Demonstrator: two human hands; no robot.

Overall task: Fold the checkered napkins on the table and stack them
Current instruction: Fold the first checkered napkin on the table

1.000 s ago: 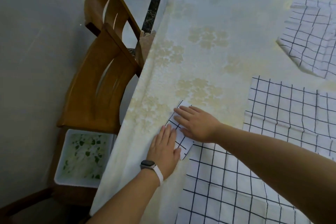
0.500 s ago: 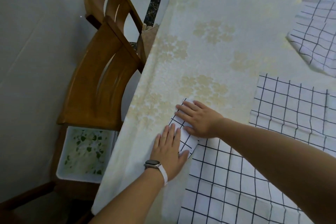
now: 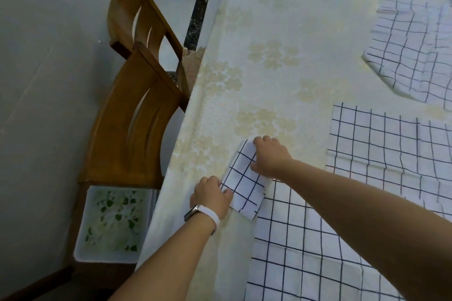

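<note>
Napkin point(image 3: 244, 183) corner folded over, nr left edge of surface point(image 3: 281, 19). Left hand point(image 3: 211, 197) pinches its near side, right hand point(image 3: 270, 157) grips far side. Second napkin point(image 3: 391, 149), third napkin point(image 3: 415, 56) lie further right.

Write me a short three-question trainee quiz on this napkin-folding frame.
1. True or false: both the left hand and the right hand grip the small folded napkin.
2. Which wrist wears the white band? A left, B right, C neither.
3. Fill in: wooden ___ stand beside the table.
Key: 1 true; 2 A; 3 chairs.
</note>
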